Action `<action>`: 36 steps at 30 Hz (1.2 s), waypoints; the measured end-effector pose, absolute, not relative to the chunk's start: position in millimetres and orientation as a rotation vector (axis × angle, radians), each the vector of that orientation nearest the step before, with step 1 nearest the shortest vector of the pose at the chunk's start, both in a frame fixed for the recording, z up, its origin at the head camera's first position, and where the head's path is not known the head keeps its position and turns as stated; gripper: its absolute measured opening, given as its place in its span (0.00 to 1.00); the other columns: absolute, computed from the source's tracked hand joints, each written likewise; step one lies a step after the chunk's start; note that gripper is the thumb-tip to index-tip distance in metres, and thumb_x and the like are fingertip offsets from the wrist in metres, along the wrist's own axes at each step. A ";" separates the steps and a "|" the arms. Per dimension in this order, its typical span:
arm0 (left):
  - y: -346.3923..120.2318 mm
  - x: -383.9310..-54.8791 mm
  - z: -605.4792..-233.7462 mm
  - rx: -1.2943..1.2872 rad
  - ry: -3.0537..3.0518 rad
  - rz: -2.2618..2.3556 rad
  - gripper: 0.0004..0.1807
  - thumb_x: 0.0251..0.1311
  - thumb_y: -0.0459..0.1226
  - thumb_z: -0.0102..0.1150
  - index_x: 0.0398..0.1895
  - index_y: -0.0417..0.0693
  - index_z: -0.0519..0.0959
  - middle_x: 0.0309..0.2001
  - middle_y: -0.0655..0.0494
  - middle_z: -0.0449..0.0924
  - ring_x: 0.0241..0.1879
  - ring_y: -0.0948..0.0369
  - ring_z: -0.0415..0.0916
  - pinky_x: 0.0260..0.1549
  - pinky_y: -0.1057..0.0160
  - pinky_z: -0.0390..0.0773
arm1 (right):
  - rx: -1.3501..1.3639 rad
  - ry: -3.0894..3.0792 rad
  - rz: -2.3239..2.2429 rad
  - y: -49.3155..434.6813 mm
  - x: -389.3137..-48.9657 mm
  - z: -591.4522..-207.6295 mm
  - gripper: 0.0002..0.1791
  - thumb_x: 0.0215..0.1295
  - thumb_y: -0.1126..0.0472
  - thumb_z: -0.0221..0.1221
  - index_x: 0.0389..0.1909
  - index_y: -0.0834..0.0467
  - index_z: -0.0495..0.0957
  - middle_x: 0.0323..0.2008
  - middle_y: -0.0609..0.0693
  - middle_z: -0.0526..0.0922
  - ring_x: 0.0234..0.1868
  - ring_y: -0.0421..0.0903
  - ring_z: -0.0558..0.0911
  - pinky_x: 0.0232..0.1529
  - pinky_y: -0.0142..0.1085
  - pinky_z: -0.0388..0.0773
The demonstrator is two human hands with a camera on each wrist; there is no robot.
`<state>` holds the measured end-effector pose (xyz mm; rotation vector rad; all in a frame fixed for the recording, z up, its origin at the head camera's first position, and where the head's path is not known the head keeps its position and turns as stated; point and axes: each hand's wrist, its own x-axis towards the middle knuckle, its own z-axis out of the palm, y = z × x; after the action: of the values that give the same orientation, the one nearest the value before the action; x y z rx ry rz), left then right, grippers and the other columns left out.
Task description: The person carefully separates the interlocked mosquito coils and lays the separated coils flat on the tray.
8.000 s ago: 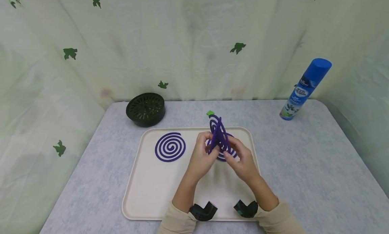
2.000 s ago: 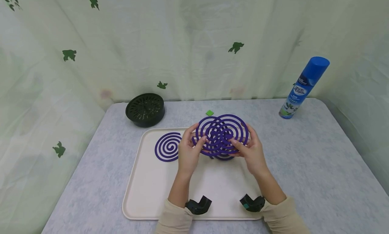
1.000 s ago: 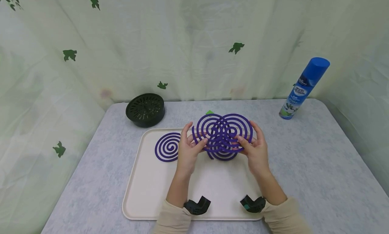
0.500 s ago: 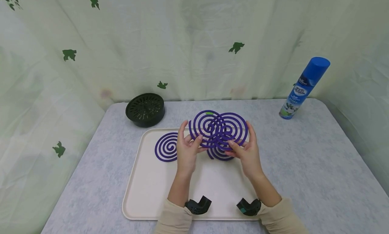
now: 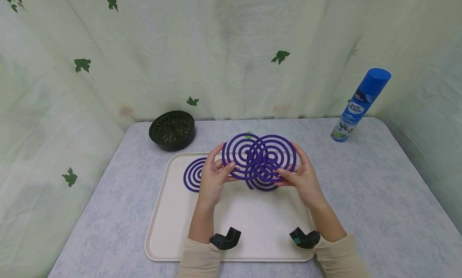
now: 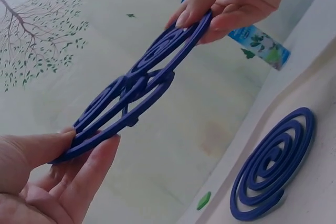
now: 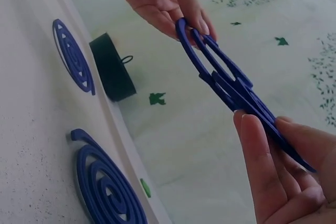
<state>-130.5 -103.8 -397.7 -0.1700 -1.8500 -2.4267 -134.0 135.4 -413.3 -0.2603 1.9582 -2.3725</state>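
Two purple mosquito coils, partly overlapping and with their rings entwined, are held up above the tray (image 5: pixel 195 230). My left hand (image 5: pixel 213 179) pinches the outer edge of the left coil (image 5: pixel 248 153) between thumb and fingers. On the other side, my right hand (image 5: pixel 303 179) grips the right coil (image 5: pixel 273 157) by its lower right edge. Both wrist views show the pair nearly edge-on, one crossing the other at the middle. A third coil (image 6: pixel 268 163) lies flat on the tray, partly hidden behind the held pair in the head view. Another coil (image 5: pixel 193 175) lies on the tray's left, partly covered by my left hand.
A dark round coil holder with a slotted lid (image 5: pixel 172 129) stands behind the tray's left corner. At the back right is a blue air freshener can (image 5: pixel 355 109). A small green piece (image 7: pixel 145 187) lies just past the tray's far rim.
Eight seconds ago the held coils were bunched together and seen edge-on; now they are spread side by side, facing up. In the last half second my hands have moved slightly apart.
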 end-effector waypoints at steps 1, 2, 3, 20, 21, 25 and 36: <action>-105.1 -130.6 -397.0 -0.179 -1.858 -2.433 0.33 0.56 0.25 0.54 0.64 0.52 0.61 0.45 0.30 0.72 0.36 0.48 0.77 0.25 0.56 0.80 | -0.273 1.971 -2.354 137.0 -134.1 -412.7 0.43 0.57 0.71 0.58 0.68 0.44 0.47 0.43 0.70 0.75 0.31 0.53 0.82 0.28 0.48 0.79; -106.5 -130.6 -396.4 -0.185 -1.866 -2.437 0.33 0.56 0.24 0.54 0.64 0.52 0.60 0.44 0.30 0.72 0.35 0.48 0.78 0.25 0.56 0.80 | -0.284 1.981 -2.341 138.5 -134.3 -412.3 0.43 0.57 0.71 0.58 0.68 0.44 0.47 0.44 0.71 0.74 0.31 0.53 0.82 0.27 0.47 0.79; -108.0 -130.6 -396.0 -0.190 -1.868 -2.443 0.33 0.56 0.24 0.54 0.64 0.52 0.61 0.44 0.30 0.72 0.35 0.49 0.78 0.25 0.57 0.80 | -0.293 1.989 -2.329 139.9 -134.4 -411.7 0.43 0.57 0.71 0.58 0.68 0.43 0.47 0.45 0.71 0.73 0.31 0.53 0.82 0.27 0.47 0.79; -117.0 -128.9 -389.2 -0.234 -1.858 -2.478 0.33 0.56 0.24 0.53 0.64 0.52 0.59 0.46 0.31 0.72 0.35 0.51 0.78 0.25 0.57 0.80 | -0.258 1.963 -2.339 148.1 -132.3 -406.4 0.43 0.58 0.72 0.57 0.68 0.43 0.47 0.35 0.58 0.80 0.31 0.51 0.82 0.26 0.46 0.79; -116.4 -129.2 -388.9 -0.232 -1.856 -2.475 0.33 0.56 0.24 0.53 0.65 0.52 0.59 0.45 0.32 0.73 0.35 0.52 0.79 0.25 0.57 0.80 | -0.247 1.958 -2.361 148.0 -131.8 -406.4 0.43 0.57 0.72 0.57 0.68 0.44 0.47 0.36 0.59 0.80 0.31 0.51 0.82 0.26 0.45 0.79; -115.2 -129.1 -387.8 -0.210 -1.848 -2.479 0.33 0.56 0.24 0.53 0.64 0.54 0.60 0.45 0.34 0.73 0.34 0.53 0.79 0.25 0.57 0.80 | -0.210 1.942 -2.429 145.7 -129.6 -406.7 0.43 0.57 0.72 0.57 0.68 0.45 0.47 0.36 0.59 0.81 0.32 0.50 0.82 0.27 0.44 0.79; -125.4 -119.1 -389.9 -0.260 -1.888 -2.511 0.33 0.57 0.24 0.52 0.65 0.53 0.58 0.49 0.30 0.69 0.38 0.52 0.78 0.28 0.55 0.80 | -0.188 1.972 -2.389 146.6 -118.6 -410.2 0.44 0.57 0.72 0.57 0.68 0.43 0.47 0.41 0.65 0.77 0.32 0.52 0.82 0.27 0.46 0.79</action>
<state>-119.1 -125.4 -389.9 -0.2599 -1.8878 -2.5114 -118.6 146.6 -410.2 -0.1885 1.9719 -2.3887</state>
